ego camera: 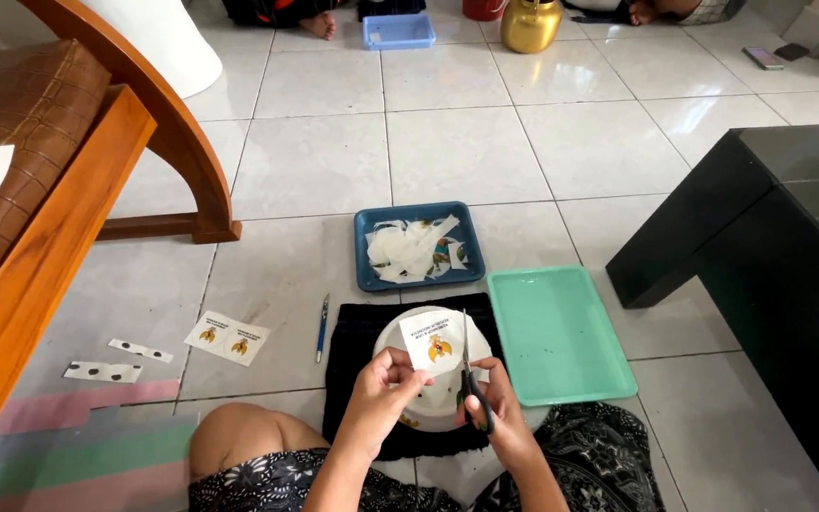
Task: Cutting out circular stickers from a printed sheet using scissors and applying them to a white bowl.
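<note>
The left hand [379, 387] pinches a white sticker sheet [435, 342] by its lower left corner, fingers pressed together on the paper. The right hand [495, 410] has its fingers closed through the handles of the scissors [467, 368], whose blades stand upright along the sheet's right edge. The sheet is held above a white bowl [395, 337] on a black cloth [353, 351]. I think a good cut needs the sheet kept tight and turned slowly, with the blades close beside the printed picture. Behind lie 1 blue tray [364, 248] with scraps and 1 green tray [561, 337].

Bright even daylight, soft shadows, mild glare on floor tiles [466, 152], slight softness, wide-angle edge distortion
</note>
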